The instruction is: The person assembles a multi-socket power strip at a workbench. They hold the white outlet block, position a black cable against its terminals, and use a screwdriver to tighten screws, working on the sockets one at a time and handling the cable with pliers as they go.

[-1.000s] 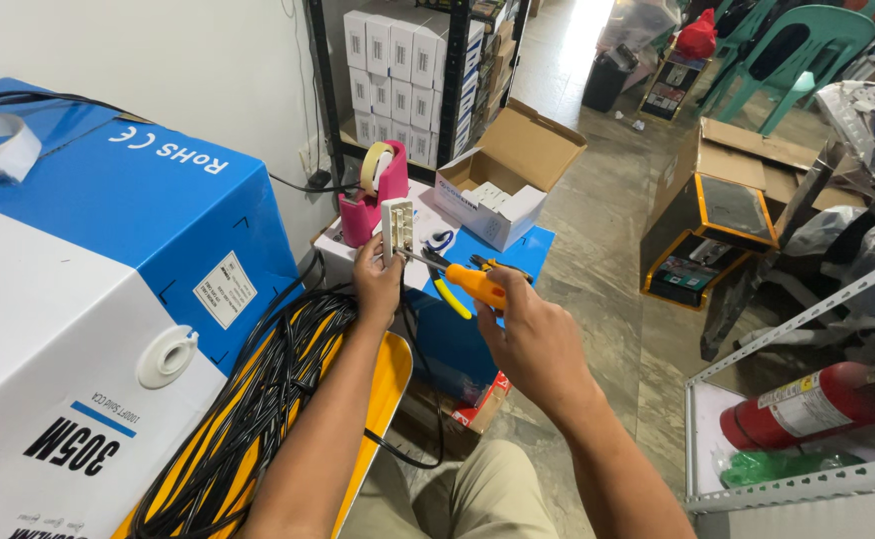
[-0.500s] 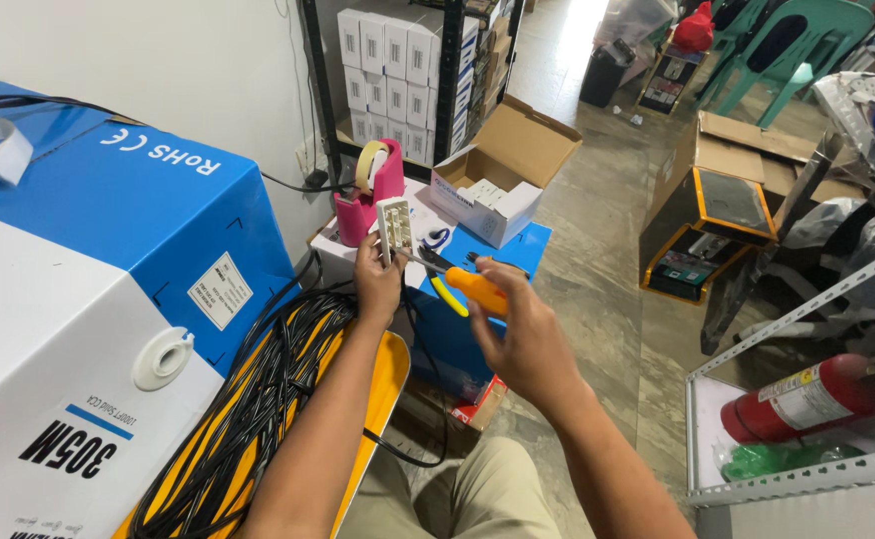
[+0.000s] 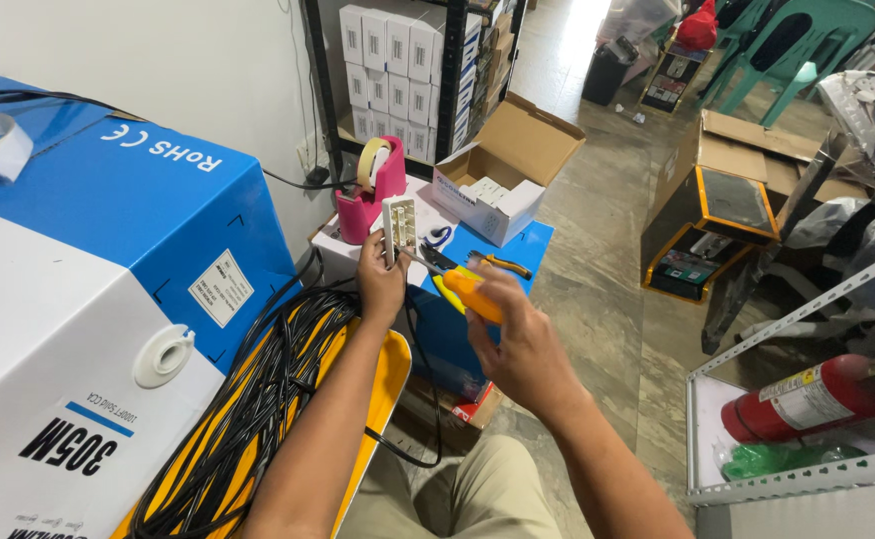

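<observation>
White wall plate (image 3: pixel 398 224), small and rectangular, is standing upright above the left hand (image 3: pixel 381 284), which is pinching its lower end. Right hand (image 3: pixel 517 334) is closing around the orange-and-yellow handles of a hand tool (image 3: pixel 457 284), just beside the plate. Blue-and-white carton (image 3: pixel 108 289) is sitting to the left, bearing a small white rectangular label (image 3: pixel 221 287) on its blue side. Black cable (image 3: pixel 258 389) is lying coiled on a yellow chair (image 3: pixel 389 371). Pink tape dispenser (image 3: pixel 372 190) is standing behind the plate, near an open cardboard box (image 3: pixel 507 170).
</observation>
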`<state>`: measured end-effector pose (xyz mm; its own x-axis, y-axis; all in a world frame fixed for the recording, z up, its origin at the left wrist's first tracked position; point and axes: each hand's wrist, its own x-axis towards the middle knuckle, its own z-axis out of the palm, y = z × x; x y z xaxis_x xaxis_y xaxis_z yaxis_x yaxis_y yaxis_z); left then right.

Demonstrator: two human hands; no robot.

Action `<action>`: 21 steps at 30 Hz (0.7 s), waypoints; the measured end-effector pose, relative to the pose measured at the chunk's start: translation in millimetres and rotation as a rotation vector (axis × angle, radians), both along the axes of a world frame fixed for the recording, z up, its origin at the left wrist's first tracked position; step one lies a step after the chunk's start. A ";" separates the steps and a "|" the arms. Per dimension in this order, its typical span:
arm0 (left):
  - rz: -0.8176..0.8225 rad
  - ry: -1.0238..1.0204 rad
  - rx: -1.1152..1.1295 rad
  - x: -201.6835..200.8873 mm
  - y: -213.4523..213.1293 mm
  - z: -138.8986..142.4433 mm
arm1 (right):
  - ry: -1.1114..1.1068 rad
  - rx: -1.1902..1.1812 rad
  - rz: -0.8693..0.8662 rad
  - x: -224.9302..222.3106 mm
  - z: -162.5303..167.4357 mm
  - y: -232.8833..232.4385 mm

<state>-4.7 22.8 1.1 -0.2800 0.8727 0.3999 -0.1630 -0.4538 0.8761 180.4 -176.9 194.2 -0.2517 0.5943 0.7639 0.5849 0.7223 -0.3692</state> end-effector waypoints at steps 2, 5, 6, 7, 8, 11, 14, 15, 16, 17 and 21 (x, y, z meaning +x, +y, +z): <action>0.008 0.025 -0.001 -0.6 -1.7 0.7 | -0.001 -0.028 -0.011 -2.1 -2.7 0.6; 0.020 0.045 -0.012 -1.3 -5.0 4.2 | -0.003 -0.025 -0.086 -3.5 -7.8 3.0; 0.024 0.047 -0.016 -1.3 -5.9 5.9 | -0.004 -0.042 -0.109 -3.4 -9.3 4.0; 0.027 0.047 -0.030 -1.4 -6.8 7.8 | -0.004 -0.060 -0.132 -3.2 -10.7 4.7; 0.028 0.048 -0.046 -0.5 -8.1 9.1 | 0.012 -0.054 -0.130 -2.9 -12.4 5.0; 0.029 0.038 -0.058 1.7 -9.0 12.4 | 0.062 -0.012 -0.119 -3.4 -16.3 5.4; 0.023 -0.020 -0.083 1.3 -8.8 11.9 | 0.129 0.036 -0.095 -4.0 -20.6 3.2; 0.019 -0.047 -0.097 0.8 -8.9 10.7 | 0.156 0.031 -0.088 -3.1 -21.7 2.4; 0.011 -0.065 -0.092 0.1 -8.5 9.6 | 0.183 0.026 -0.081 -2.1 -22.7 2.3; 0.002 -0.083 -0.085 -1.6 -7.6 9.0 | 0.167 0.039 -0.090 -2.1 -23.3 3.6; -0.049 -0.140 -0.079 -2.5 -5.7 7.0 | 0.142 0.046 -0.111 0.4 -25.8 7.5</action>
<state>-7.2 17.1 8.1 -0.2847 0.9138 0.2898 -0.3058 -0.3731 0.8759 180.7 -169.4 168.4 -0.0742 0.5760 0.8141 0.6058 0.6745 -0.4220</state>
